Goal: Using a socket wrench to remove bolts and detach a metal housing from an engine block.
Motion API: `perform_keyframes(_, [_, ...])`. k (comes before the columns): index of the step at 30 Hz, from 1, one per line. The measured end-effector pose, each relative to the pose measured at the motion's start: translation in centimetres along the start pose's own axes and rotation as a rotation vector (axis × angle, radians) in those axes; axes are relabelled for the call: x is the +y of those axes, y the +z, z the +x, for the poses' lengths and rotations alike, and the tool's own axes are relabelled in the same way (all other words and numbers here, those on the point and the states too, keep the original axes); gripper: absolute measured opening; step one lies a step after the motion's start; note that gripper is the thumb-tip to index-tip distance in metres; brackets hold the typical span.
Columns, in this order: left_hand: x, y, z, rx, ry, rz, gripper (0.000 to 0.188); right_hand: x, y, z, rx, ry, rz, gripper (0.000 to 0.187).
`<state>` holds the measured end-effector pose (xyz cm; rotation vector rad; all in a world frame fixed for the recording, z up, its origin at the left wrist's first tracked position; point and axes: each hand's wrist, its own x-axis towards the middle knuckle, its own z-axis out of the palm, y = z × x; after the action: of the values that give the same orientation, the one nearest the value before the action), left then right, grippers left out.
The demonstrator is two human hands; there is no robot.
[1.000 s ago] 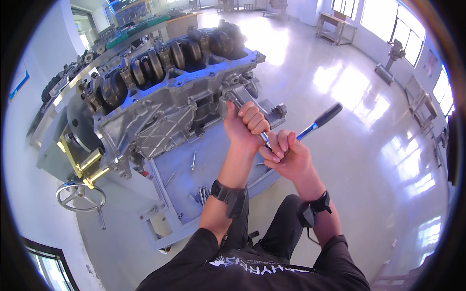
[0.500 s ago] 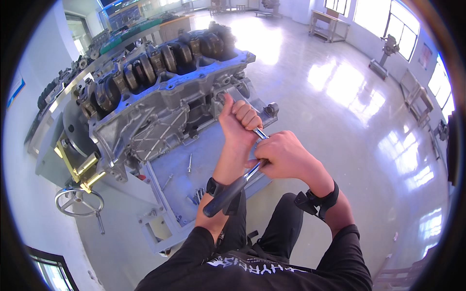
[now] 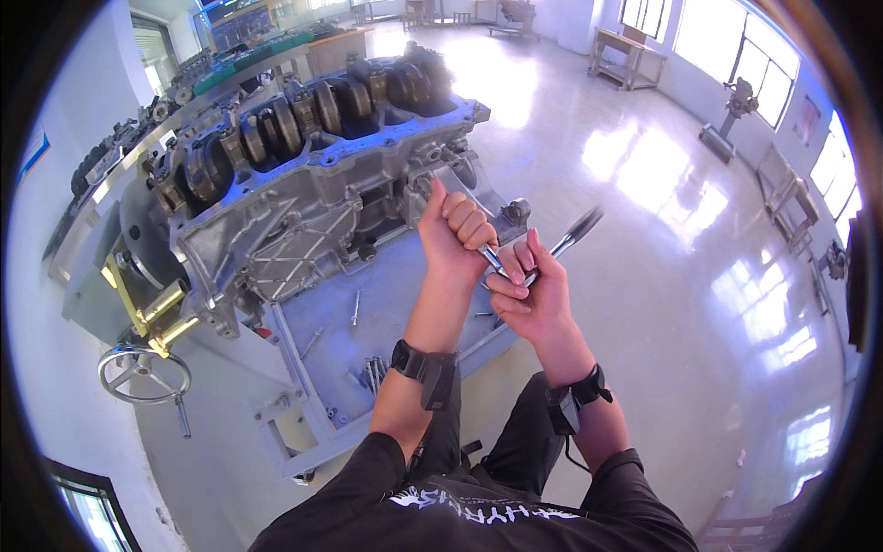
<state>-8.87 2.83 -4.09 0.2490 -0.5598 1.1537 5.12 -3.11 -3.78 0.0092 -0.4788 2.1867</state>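
My left hand (image 3: 455,228) is closed in a fist around a chrome extension bar (image 3: 491,258), with its thumb pointing up. My right hand (image 3: 532,296) is next to it, fingers curled around the head end of a socket wrench whose chrome shank (image 3: 559,247) and dark handle (image 3: 583,224) stick out to the upper right. The handle is slightly blurred. Bar and wrench meet between the two hands, but the joint is partly covered by my fingers. Just beyond my left hand is a grey engine block (image 3: 294,230), with its crankshaft (image 3: 308,110) exposed on top.
The block sits on a stand with a handwheel (image 3: 144,375) at left and gold-coloured pins (image 3: 164,313). On the tray (image 3: 405,294) below lie a long bolt (image 3: 356,308) and a cluster of bolts (image 3: 374,370). A bench with engine parts (image 3: 152,120) runs behind.
The wrench handle has swung from the lower left, over my left forearm, to the upper right. My right hand has turned over from back up to fingers showing. My left hand stays in place.
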Motion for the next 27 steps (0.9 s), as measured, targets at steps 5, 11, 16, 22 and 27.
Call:
perform_keyframes(5, [0.2, 0.6, 0.1, 0.085, 0.008, -0.014, 0.049, -1.5, 2.8, -0.1, 0.043, -0.109, -0.896, 0.039])
perform_keyframes(11, [-1.5, 2.6, -0.6, 0.382, 0.150, -0.033, 0.047, -1.3, 5.7, 0.5, -0.445, -0.407, -2.705, 0.023])
perform_keyframes(16, [-0.7, 1.2, -0.8, 0.234, 0.134, 0.077, 0.047, -1.9, 4.9, 0.4, -0.405, -0.324, -2.571, 0.018])
perform_keyframes(22, [-0.4, 0.2, -0.9, 0.058, 0.038, -0.026, 0.054, -1.9, 1.9, 0.1, -0.097, -0.052, -1.044, 0.040])
perform_keyframes(27, [-0.8, -0.4, -0.5, -0.091, 0.043, -0.071, 0.050, 0.0, 1.4, 0.4, 0.125, -0.042, -0.051, 0.048])
